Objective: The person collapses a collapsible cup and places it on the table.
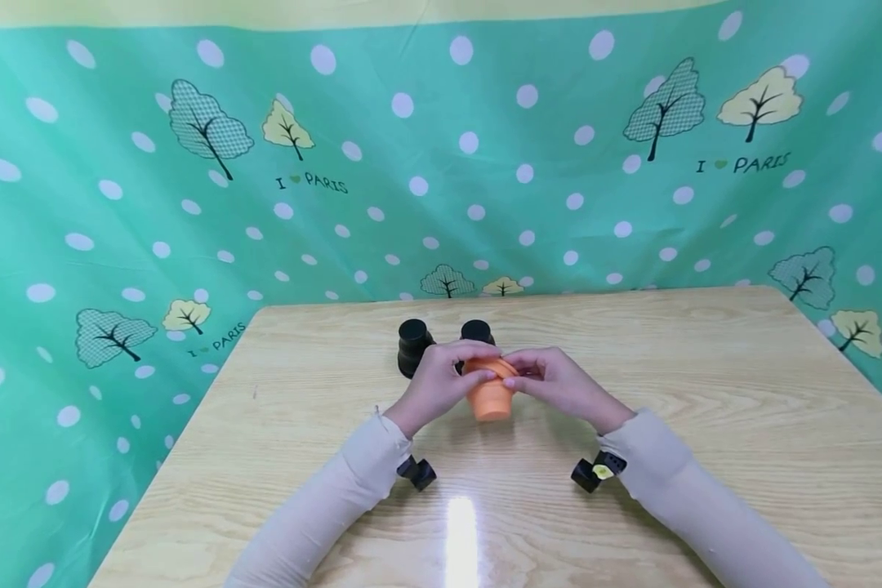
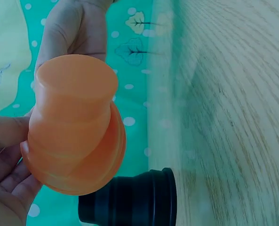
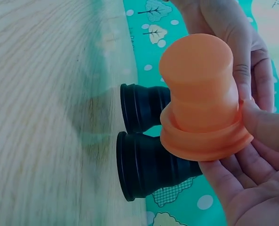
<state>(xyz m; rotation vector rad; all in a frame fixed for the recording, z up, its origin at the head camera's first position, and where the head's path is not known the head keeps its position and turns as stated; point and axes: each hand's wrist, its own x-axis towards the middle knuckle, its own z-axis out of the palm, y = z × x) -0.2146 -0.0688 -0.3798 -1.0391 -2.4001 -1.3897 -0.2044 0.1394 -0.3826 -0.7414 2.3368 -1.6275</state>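
An orange collapsible cup (image 1: pixel 492 406), its stepped wall partly folded at the wide rim, is held between both hands above the table. My left hand (image 1: pixel 444 380) grips its rim from the left, thumb on the near side and fingers over the far side. From the right, my right hand (image 1: pixel 563 387) pinches the same rim between thumb and fingers. The cup's smooth round base (image 2: pixel 78 77) faces the wrist cameras; its inside is hidden. Just behind the hands stand two black stepped cups, the left one (image 1: pixel 414 347) and the right one (image 1: pixel 476 330), wide ends down on the table.
A light wood-grain table (image 1: pixel 706 392) lies under the hands. Behind and to the left hangs a green curtain (image 1: pixel 441 147) with white dots and trees. Small black wrist cameras, left (image 1: pixel 419 473) and right (image 1: pixel 586 474), sit at the cuffs.
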